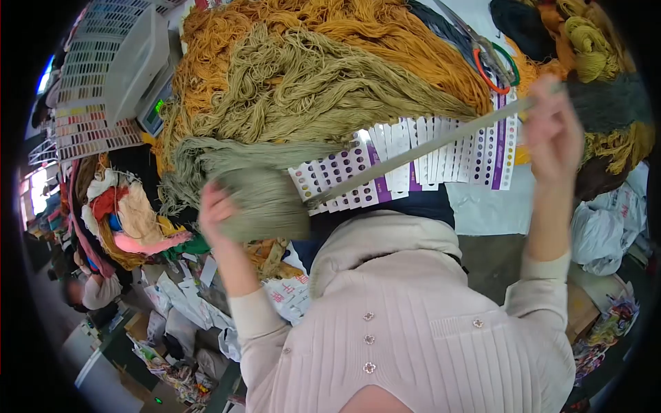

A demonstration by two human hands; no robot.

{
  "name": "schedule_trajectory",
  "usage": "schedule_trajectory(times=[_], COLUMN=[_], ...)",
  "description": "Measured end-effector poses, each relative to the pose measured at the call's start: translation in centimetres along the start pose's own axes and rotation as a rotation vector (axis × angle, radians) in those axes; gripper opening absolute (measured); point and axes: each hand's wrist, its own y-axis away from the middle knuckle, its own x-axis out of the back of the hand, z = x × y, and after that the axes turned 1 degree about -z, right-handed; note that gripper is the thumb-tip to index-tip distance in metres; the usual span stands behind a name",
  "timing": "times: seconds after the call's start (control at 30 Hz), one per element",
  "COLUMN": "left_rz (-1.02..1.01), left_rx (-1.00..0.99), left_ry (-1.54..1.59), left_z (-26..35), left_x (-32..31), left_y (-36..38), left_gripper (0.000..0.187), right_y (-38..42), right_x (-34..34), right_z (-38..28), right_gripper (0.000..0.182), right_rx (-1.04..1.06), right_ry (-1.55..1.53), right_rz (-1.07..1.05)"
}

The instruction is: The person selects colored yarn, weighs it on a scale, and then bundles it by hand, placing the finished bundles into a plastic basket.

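Across the tabletop: large heaps of yarn are covering the far side, with olive-green skeins lying against loose orange-brown skeins.

Grey-green yarn: a fanned, motion-blurred bundle of thin grey-green yarn is spreading beside the left hand, in front of the heaps; more of that colour is lying just behind it.

Left hand: the left hand is touching the fan's left edge, its fingers partly curling; blur is hiding how firmly they are closing.

Right hand: the right hand is raised at the far right, closing its fingers on the end of a long, taut grey-green strand.

Strand: it is slanting from the fan's right side up to the right hand, passing over the white shade cards with purple bands and coloured dots.

Scissors: metal scissors with red and green handles are resting beyond the cards, near the right hand.

Left end: a scale with a lit green display is standing beside a translucent plastic tray, near a chart of small colour samples.

Lower left: a mixed bundle of red, white, peach and pink yarn is hanging near the heaps.
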Motion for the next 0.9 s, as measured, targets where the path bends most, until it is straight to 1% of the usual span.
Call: schedule_trajectory(times=[0.03, 0.07, 0.1, 0.13, 0.2, 0.23, 0.27, 0.3, 0.33, 0.37, 0.4, 0.43, 0.47, 0.5, 0.53, 0.6, 0.63, 0.7, 0.73, 0.8, 0.83, 0.9], left_rz=[-0.029, -0.137, 0.333, 0.813, 0.126, -0.04, -0.182, -0.161, 0.012, 0.205, 0.396, 0.345, 0.295, 0.383, 0.475, 0.416, 0.387, 0.339, 0.311, 0.19, 0.12, 0.216], left_rx=[-0.097, -0.157, -0.557, -0.944, -0.428, -0.252, -0.061, 0.074, 0.108, 0.035, -0.03, 0.05, 0.13, 0.122, 0.115, 0.17, 0.2, 0.182, 0.17, 0.138, 0.123, 0.144], left_ry=[0.02, -0.093, -0.317, -0.537, -0.144, -0.051, 0.017, -0.03, -0.17, -0.581, -0.907, -1.055, -1.204, -1.248, -1.291, -1.461, -1.543, -1.612, -1.648, -1.811, -1.894, -1.767], left_z=[5.2, 12.1, 9.3, 6.3, 7.8, 5.3, 2.8, -1.5, -3.3, -6.4, -10.4, -12.3, -13.7, -15.5, -17.0, -18.6, -18.9, -18.7, -18.7, -17.7, -17.2, -16.7], left_x=[2.2, 6.6, 2.8, -1.2, 0.7, -0.4, -1.5, -3.1, -2.2, -2.5, -4.3, -3.9, -3.5, -3.1, -2.8, -2.0, -1.5, 0.0, 0.2, 0.1, -0.2, -0.9], left_y=[3.4, 7.3, 7.7, 7.8, 8.1, 6.4, 4.6, 1.3, -1.2, -3.3, -4.8, -6.4, -7.7, -8.4, -8.9, -10.4, -10.9, -11.8, -12.0, -11.1, -10.7, -10.1], left_gripper=[0.027, 0.028, 0.028, 0.027, 0.026, 0.024, 0.023, 0.02, 0.016, 0.016, 0.022, 0.021, 0.021, 0.018, 0.016, 0.013, 0.013, 0.014, 0.015, 0.015, 0.016, 0.014], right_y=[-0.8, -1.0, -0.8, -0.4, -0.6, -0.5, -1.3, -2.3, -2.8, -3.0, -3.2, -3.0, -3.2, -3.1, -3.0, -2.9, -3.0, -2.8, -2.8, -2.7, -2.7, -2.3], right_x=[1.7, 2.9, 6.2, 8.2, 3.2, 5.5, 4.1, 2.9, 3.6, 3.6, 4.7, 3.8, 5.5, 6.2, 6.3, 6.1, 6.0, 6.1, 6.0, 5.7, 5.8, 5.9], right_z=[-3.4, -7.1, -13.3, -17.7, -14.6, -16.7, -11.3, -4.9, -0.6, 3.6, 7.4, 9.7, 12.3, 14.5, 16.1, 18.3, 18.5, 18.8, 18.6, 17.6, 17.2, 16.8], right_gripper=[0.004, 0.007, 0.005, 0.006, 0.03, 0.009, 0.015, 0.015, 0.014, 0.013, 0.01, 0.009, 0.011, 0.009, 0.007, 0.006, 0.007, 0.01, 0.011, 0.013, 0.014, 0.017], right_rx=[0.074, 0.22, 0.329, 0.438, 0.844, 0.643, 0.373, 0.427, 0.218, 0.064, 0.024, -0.024, 0.015, 0.081, 0.205, 0.456, 0.503, 0.593, 0.564, 0.509, 0.491, 0.44], right_ry=[-0.04, -0.028, 0.024, 0.081, 0.369, 0.491, 0.337, 0.903, 1.071, 1.208, 1.174, 1.248, 1.247, 1.201, 1.307, 1.511, 1.584, 1.73, 1.693, 1.619, 1.645, 1.7], right_rz=[-0.117, -0.07, -0.089, -0.107, -0.063, -0.02, -0.092, 0.156, 0.152, 0.092, 0.061, 0.056, 0.009, 0.02, 0.056, 0.13, 0.113, 0.071, 0.074, 0.084, 0.062, 0.013])
